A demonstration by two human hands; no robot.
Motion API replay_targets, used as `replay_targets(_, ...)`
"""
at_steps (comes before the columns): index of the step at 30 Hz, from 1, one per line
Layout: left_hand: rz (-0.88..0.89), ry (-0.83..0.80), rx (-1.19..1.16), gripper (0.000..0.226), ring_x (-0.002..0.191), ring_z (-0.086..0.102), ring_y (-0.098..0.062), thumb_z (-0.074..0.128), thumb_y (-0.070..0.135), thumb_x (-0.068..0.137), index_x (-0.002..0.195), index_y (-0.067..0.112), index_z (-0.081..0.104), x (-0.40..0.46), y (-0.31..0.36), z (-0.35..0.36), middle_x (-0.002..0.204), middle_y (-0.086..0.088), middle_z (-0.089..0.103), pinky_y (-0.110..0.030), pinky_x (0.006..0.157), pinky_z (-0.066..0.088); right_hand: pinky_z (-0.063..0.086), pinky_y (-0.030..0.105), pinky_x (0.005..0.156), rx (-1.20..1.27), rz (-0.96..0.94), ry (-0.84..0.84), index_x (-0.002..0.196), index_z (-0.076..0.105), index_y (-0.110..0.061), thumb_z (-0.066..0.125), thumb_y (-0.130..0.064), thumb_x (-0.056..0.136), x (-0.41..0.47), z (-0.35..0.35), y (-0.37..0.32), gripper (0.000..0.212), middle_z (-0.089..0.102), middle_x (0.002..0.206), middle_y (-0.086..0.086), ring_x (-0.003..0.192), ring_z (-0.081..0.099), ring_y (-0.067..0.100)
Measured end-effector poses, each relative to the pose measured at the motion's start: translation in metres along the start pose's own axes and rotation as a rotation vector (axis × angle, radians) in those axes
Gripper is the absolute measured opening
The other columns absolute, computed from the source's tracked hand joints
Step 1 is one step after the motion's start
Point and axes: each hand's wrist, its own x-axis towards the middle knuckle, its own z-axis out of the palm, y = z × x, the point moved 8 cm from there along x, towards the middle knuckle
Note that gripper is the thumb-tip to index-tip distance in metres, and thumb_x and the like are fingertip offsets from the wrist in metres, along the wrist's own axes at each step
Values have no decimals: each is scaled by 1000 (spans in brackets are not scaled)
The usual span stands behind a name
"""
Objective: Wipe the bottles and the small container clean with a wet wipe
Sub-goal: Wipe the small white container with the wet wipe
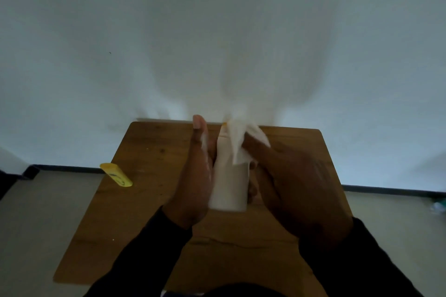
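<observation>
A white bottle [230,183] is held up over the middle of the wooden table [149,200], its neck pointing away from me. My left hand [195,176] holds its left side, thumb stretched along the bottle, fingers hidden behind it. My right hand [294,183] pinches a crumpled white wet wipe [241,142] against the bottle's upper right part, near a small orange cap. The view is dim and a little blurred.
A yellow container [115,174] lies on its side at the table's left edge. The table stands against a white wall. Pale floor shows on both sides, with a dark skirting strip [386,189] along the wall.
</observation>
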Motion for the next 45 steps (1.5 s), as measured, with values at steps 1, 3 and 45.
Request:
replay_targets(1,-22,-15,-35,96,105,62,-42,24,87,75,137,19,51,0,2,3,113,-23,68,-60,90,49,55,35,53,3,7,14,139,28,-33,32,-40,87,1,-3,2,53,69,90,4,63,65,19)
replay_targets(3,-55,-32,-119,97,106,63,-38,30,87,74,130,13,58,-1,4,4,110,-20,69,-55,97,47,51,27,51,-38,-82,-52,140,29,-32,32,-39,86,-3,3,-11,54,69,86,2,59,64,16)
replay_targets(45,-146,-299,-357,93,64,62,-33,15,82,83,114,12,68,-23,-1,-7,82,-20,64,-40,61,54,36,13,47,107,22,-26,129,48,-33,42,-28,87,-8,6,-7,43,48,67,-23,51,49,0)
